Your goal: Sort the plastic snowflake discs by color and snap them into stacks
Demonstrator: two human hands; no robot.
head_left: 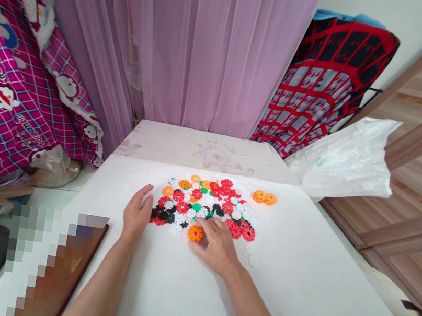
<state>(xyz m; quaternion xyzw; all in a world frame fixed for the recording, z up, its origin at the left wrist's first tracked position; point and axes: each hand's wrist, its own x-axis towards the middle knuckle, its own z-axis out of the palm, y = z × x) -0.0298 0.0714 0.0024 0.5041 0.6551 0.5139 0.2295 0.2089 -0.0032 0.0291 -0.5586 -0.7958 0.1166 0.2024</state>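
Note:
My right hand (217,243) pinches an orange notched plastic disc (195,233) between thumb and fingers, at the near side of the pile. Stretched out and empty, the fingers of my left hand (138,212) stand along the pile's left edge. The pile is made of many flat notched discs: red ones (246,232), black ones (165,215), white ones (178,218), a few green ones (196,207) and orange ones (167,191). My right hand hides part of it. Apart from the pile, two orange discs (264,197) lie together at the back right.
The discs lie on a white-covered table (296,276). A white plastic bag (349,157) is at the table's right back corner. A brown object (75,270), partly pixelated, lies along the left edge. A purple curtain (211,47) hangs behind the table.

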